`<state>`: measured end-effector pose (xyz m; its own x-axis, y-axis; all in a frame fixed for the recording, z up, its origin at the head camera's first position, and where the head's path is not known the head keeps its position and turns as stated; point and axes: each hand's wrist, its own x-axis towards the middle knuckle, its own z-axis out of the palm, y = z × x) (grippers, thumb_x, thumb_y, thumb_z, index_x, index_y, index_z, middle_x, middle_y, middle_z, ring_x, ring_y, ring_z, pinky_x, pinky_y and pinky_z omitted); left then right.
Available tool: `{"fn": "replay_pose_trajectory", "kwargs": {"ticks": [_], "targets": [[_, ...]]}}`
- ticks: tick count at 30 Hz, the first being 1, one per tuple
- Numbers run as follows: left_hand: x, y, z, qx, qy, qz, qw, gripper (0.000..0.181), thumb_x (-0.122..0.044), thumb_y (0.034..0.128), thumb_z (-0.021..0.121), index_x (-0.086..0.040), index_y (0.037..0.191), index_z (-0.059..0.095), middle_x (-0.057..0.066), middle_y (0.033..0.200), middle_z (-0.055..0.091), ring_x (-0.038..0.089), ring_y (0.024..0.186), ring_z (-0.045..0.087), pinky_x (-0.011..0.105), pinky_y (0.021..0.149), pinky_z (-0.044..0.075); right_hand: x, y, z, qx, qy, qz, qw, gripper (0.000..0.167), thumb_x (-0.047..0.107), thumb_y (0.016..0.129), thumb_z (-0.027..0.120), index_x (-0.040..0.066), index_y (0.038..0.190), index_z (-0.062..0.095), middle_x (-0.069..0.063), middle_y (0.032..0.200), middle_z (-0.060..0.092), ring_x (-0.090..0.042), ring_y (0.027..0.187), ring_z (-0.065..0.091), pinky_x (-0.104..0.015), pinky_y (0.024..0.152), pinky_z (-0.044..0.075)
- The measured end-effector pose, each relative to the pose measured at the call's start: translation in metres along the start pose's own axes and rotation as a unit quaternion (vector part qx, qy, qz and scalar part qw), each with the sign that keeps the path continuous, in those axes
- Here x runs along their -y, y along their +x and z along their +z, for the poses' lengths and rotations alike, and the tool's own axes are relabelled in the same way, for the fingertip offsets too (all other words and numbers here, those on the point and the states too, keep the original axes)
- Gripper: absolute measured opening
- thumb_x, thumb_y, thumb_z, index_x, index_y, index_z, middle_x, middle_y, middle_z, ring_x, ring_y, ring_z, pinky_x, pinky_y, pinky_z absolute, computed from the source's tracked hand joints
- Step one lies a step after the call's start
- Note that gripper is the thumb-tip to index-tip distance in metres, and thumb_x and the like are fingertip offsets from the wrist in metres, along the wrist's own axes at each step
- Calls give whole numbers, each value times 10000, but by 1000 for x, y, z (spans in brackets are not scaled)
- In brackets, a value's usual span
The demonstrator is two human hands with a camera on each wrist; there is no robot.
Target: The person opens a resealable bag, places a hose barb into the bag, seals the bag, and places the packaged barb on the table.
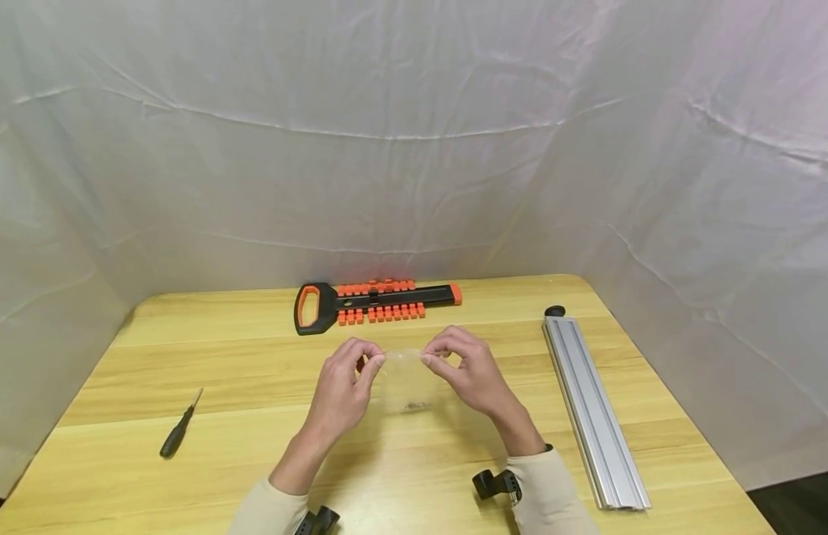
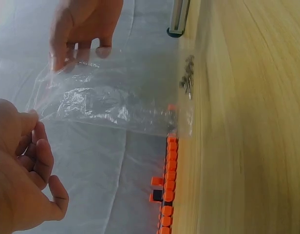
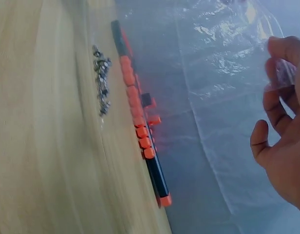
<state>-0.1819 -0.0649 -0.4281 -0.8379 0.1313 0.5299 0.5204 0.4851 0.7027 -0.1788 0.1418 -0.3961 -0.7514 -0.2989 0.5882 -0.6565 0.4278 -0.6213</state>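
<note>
A clear plastic bag (image 1: pixel 406 380) hangs upright between the two hands, above the middle of the table. The left hand (image 1: pixel 340 386) pinches its top edge at the left corner with thumb and forefinger. At the right corner, the right hand (image 1: pixel 472 371) pinches the same edge. Small metal screws (image 3: pixel 101 83) lie gathered along the bottom of the bag; their exact kind is hard to make out. In the left wrist view the bag's film (image 2: pixel 106 100) is stretched and wrinkled between the hands. Whether its mouth is parted cannot be told.
Behind the hands lies a black and orange rack with a loop handle (image 1: pixel 380 301). A black-handled screwdriver (image 1: pixel 180 429) rests at the left. On the right lies a long grooved aluminium profile (image 1: pixel 596 412) with a black round knob (image 1: pixel 554 310) at its far end. Grey cloth (image 1: pixel 387 186) walls surround the table.
</note>
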Motion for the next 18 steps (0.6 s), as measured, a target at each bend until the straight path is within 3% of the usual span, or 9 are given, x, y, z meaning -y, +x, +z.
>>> {"fn": "replay_pose_trajectory", "kwargs": {"ticks": [10,18], "targets": [[1,1,0,27,-49,-53,10000,84,-170,946,607,-105,908,644,-21,819,584,81,698,463,202,581,397,-4,2,7,18,-62,-58,10000,24,15,860,688,29,866,707,-50,843,645,-158,834,593,-305,753,524],[1,0,0,29,-107,-62,9999,76,-159,943,611,-103,904,642,-17,819,589,81,685,458,203,574,395,-9,4,11,56,-62,-262,9996,12,8,849,694,7,852,705,-72,826,644,-167,789,575,-299,665,494]]}}
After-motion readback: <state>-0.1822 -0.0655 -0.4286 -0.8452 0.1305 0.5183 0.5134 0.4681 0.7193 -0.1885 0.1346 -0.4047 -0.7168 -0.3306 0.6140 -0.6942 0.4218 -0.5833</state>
